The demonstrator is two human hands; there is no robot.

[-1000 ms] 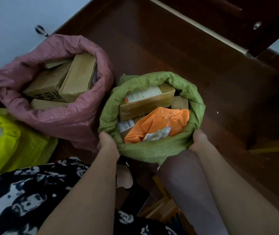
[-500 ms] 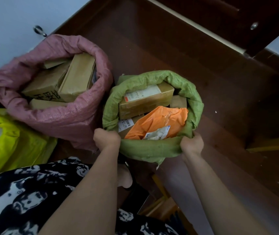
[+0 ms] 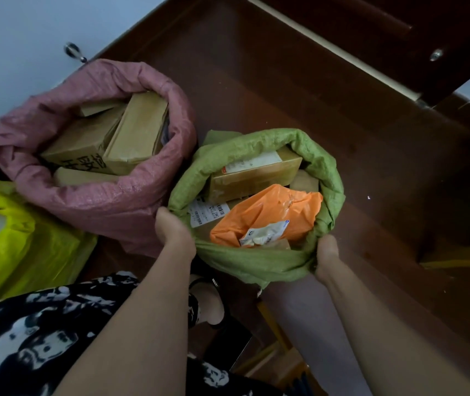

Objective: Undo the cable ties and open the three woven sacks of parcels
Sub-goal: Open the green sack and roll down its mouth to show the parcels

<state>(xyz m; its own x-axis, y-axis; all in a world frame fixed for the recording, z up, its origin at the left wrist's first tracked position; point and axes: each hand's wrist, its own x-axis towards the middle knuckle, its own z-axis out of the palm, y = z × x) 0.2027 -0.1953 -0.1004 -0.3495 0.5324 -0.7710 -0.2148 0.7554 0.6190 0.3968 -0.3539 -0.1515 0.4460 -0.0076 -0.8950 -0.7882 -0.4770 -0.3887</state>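
Hands on the green sack, one at each side of its near rim. Left hand [image 3: 174, 234] curled over the rolled edge where it meets the pink sack; right hand [image 3: 328, 257] curled over the same edge at the other side. Fingers tucked under the cloth and hidden, so cannot tell how tight the hold is, but both look closed on the rim, not spread.

Green sack [image 3: 256, 261] right between the two hands, touching both, mouth wide open and rolled down. Inside, close to the hands: orange bag [image 3: 268, 212] on top, with a brown box [image 3: 253, 178] behind it and a white label [image 3: 206, 212] by the left hand. Pink sack [image 3: 108, 204] just beside the left hand, pressed against the green one, open too, full of brown boxes. Yellow sack [image 3: 13, 238] farther left, near the edge of view, mouth open with a box showing. No cable ties to be seen on any of them. Dark wood floor [image 3: 285, 90] all around.

Could go wrong like this: a hard pull down on the rim may tip the green sack toward the person, since it stands loose on the floor. Then the orange bag, sitting high, could slide out. A push to the left could also knock the pink sack over. Thin woven cloth could tear from a sharp tug.
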